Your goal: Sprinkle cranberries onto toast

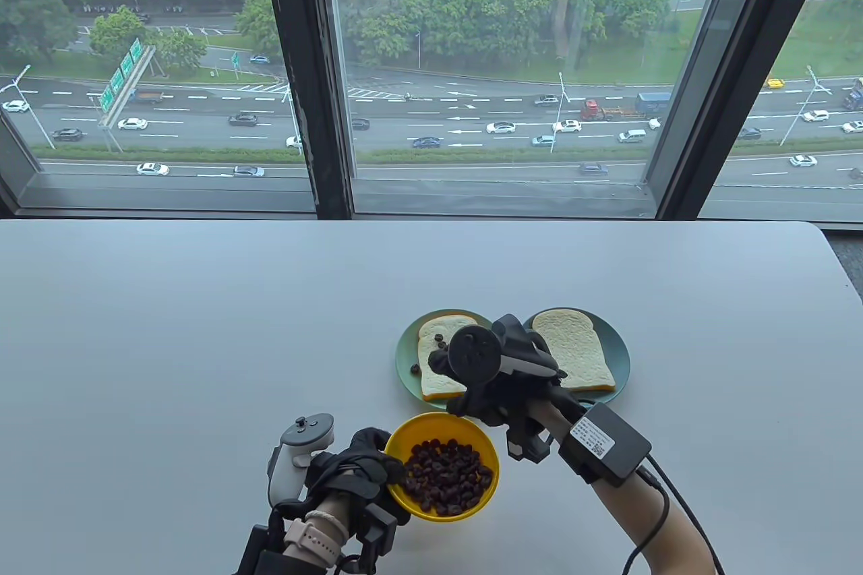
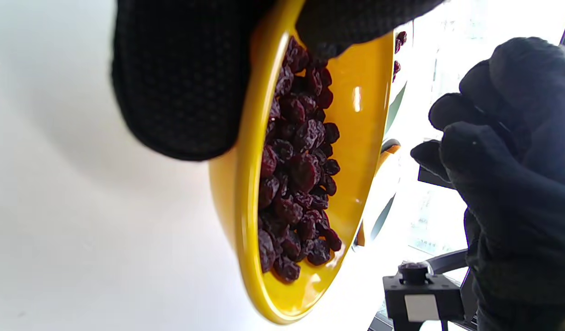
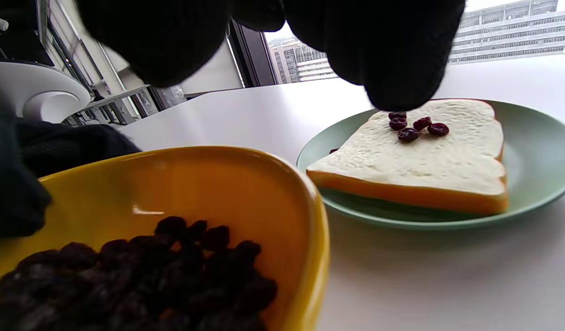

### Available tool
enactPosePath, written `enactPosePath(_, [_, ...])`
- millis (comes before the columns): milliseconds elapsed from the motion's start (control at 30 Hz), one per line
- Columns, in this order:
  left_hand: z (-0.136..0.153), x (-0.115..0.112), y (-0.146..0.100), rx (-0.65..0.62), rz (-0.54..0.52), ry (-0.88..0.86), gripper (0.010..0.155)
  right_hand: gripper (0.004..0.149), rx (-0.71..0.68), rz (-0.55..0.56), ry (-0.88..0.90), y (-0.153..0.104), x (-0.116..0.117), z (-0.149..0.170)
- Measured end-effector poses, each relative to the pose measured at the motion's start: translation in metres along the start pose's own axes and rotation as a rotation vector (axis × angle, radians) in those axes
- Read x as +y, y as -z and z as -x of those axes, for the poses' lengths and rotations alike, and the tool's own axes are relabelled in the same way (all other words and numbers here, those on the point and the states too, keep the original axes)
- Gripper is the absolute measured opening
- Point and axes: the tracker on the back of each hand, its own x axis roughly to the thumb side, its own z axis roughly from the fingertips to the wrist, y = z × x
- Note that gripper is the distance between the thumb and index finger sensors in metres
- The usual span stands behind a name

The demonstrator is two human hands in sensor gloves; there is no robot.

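Observation:
A yellow bowl (image 1: pixel 465 430) of dark cranberries (image 1: pixel 445 475) stands at the table's front. My left hand (image 1: pixel 390 464) grips its left rim; in the left wrist view its fingers (image 2: pixel 181 82) wrap the outside wall. Just behind the bowl, a green plate (image 1: pixel 404 359) holds a slice of toast (image 1: pixel 435 373) with a few cranberries (image 3: pixel 413 128) on it, and one cranberry (image 1: pixel 414 369) lies on the plate. My right hand (image 1: pixel 475 405) hovers with curled fingers between the bowl and this toast. Its fingertips (image 3: pixel 397 82) hang just above the toast's cranberries. I see no cranberries in them.
A second green plate (image 1: pixel 617 349) with a bare slice of toast (image 1: pixel 580 356) sits to the right, touching the first. A cable runs from my right forearm pack (image 1: pixel 603 443) to the front edge. A window stands behind the table's far edge.

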Motion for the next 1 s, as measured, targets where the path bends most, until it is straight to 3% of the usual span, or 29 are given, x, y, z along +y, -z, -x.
enactPosePath(167, [-0.003,0.000,-0.002,-0.033,-0.006,-0.018,0.060,0.077,-0.106,-0.122,-0.041,-0.020,0.013,-0.032])
enactPosePath(367, [-0.004,-0.001,-0.003,-0.056,-0.009,-0.049,0.061,0.085,-0.137,-0.264,-0.205,-0.023,0.037,-0.049])
enactPosePath(467, [-0.004,-0.001,-0.003,-0.056,-0.022,-0.033,0.061,0.085,-0.146,-0.284,-0.274,-0.021,0.046,-0.056])
enactPosePath(600, [-0.003,-0.004,-0.001,-0.057,-0.004,-0.046,0.062,0.083,-0.143,-0.236,-0.460,-0.015,0.056,-0.065])
enactPosePath(667, [-0.001,-0.004,0.001,-0.053,0.012,-0.066,0.061,0.074,-0.141,-0.137,-0.530,-0.014,0.057,-0.072])
enactPosePath(733, [0.000,-0.005,0.001,-0.057,0.028,-0.089,0.061,0.065,-0.161,-0.047,-0.548,-0.013,0.056,-0.076])
enactPosePath(867, [0.001,-0.003,0.002,-0.061,0.021,-0.083,0.061,0.049,-0.161,0.002,-0.577,-0.014,0.055,-0.077])
enactPosePath(1000, [0.003,-0.001,0.003,-0.039,0.020,-0.076,0.061,0.044,-0.177,0.053,-0.554,-0.018,0.053,-0.075])
